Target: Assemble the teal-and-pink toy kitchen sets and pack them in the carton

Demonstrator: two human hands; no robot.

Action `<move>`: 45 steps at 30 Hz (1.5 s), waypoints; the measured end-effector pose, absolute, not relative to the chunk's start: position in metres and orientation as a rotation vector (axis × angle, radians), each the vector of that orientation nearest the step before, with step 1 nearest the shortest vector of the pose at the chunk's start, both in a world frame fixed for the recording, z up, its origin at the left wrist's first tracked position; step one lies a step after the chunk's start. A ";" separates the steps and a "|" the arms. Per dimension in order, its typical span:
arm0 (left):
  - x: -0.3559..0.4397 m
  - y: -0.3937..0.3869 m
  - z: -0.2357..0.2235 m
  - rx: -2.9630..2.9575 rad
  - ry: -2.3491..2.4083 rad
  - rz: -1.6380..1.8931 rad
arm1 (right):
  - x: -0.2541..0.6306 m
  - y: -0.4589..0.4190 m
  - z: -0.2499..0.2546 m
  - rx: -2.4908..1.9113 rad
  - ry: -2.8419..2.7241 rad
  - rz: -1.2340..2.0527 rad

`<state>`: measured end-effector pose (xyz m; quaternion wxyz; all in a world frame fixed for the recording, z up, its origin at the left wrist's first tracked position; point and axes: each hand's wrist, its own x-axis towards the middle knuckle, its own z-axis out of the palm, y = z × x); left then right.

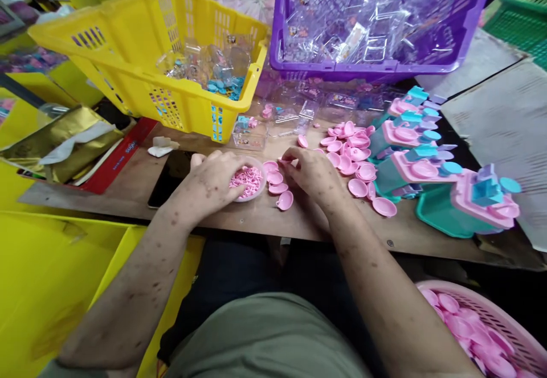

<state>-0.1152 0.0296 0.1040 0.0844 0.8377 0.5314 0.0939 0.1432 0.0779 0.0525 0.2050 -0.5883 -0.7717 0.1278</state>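
Note:
My left hand [209,183] curls over the left rim of a small round bowl [257,194], its thumb reaching over the tiny pink pieces [248,180] inside. Just right of the bowl, my right hand [308,172] is closed in a pinch low over the table. Some pink shows at its fingertips, but what they hold is too small to make out. A few pink oval, dish-like plastic parts [284,200] lie between my hands. A larger heap of the same pink parts [352,153] spreads to the right of my right hand.
A yellow basket [171,93] and a purple basket [363,70] of clear plastic packs stand behind. Several teal-and-pink toy assemblies [440,207] line the right side. A black phone [168,176] lies left; a pink basket [513,315] of parts sits lower right.

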 end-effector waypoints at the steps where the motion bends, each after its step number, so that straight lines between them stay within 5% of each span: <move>1: -0.116 0.030 0.103 2.497 1.563 0.304 | 0.147 0.075 0.052 -1.593 -2.097 0.380; 14: -0.107 0.029 0.095 2.358 1.511 0.410 | 0.203 -0.050 0.065 -1.170 -1.899 0.378; 31: -0.115 0.027 0.080 2.275 1.592 0.729 | 0.200 -0.092 0.057 -1.022 -1.791 0.442; 45: -0.116 0.041 0.089 2.481 1.513 0.428 | 0.197 -0.101 0.059 -0.988 -1.787 0.449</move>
